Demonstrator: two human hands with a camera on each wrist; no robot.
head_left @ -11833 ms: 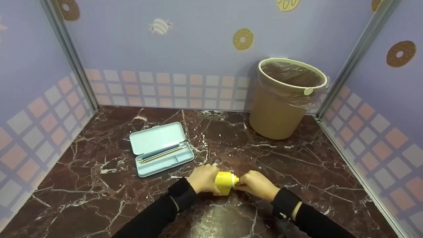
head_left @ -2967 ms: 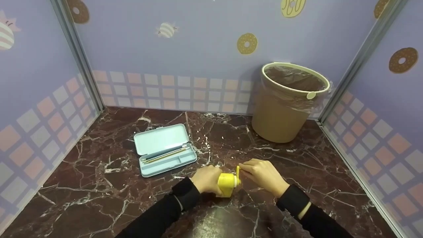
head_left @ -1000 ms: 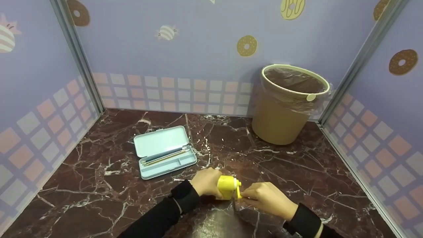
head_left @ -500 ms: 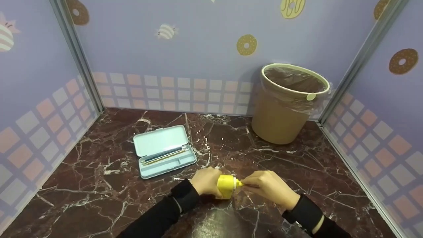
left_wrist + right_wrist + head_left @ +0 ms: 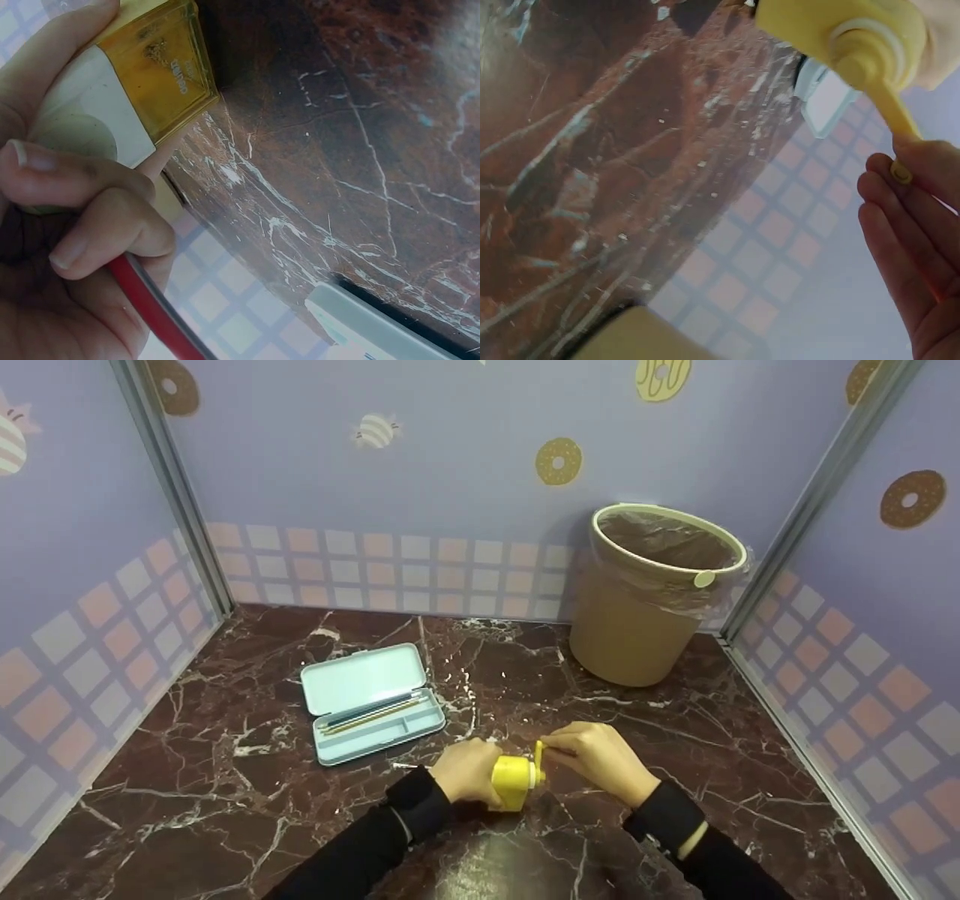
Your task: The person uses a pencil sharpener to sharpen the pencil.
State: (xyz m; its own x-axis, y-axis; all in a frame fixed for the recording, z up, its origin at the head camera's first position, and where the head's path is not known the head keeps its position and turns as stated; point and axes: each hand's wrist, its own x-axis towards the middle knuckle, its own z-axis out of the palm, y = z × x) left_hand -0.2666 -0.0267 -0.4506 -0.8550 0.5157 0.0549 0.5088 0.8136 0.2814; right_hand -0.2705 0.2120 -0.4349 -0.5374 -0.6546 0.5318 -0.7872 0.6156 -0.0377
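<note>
My left hand (image 5: 466, 772) grips a yellow hand-crank pencil sharpener (image 5: 511, 784) low over the marble-patterned table. In the left wrist view its shavings drawer (image 5: 166, 71) is see-through amber with dark bits inside. A red-and-dark striped pencil (image 5: 154, 307) runs out beneath that hand's curled fingers; its tip is hidden. My right hand (image 5: 604, 761) pinches the knob end of the yellow crank (image 5: 538, 754), which points upward in the head view. The right wrist view shows thumb and fingertips at the crank knob (image 5: 901, 173).
A light-blue pencil case (image 5: 364, 679) lies unfolded at back left, with several pencils (image 5: 375, 714) in its tray. A tan trash bin (image 5: 626, 637) lined with a plastic bag stands at back right. Pale specks are scattered mid-table. Patterned walls enclose the table's back and sides.
The right hand has carried the crank round, from pointing down a second ago, through toward the hand, to pointing up now. The left hand and sharpener stay nearly in place.
</note>
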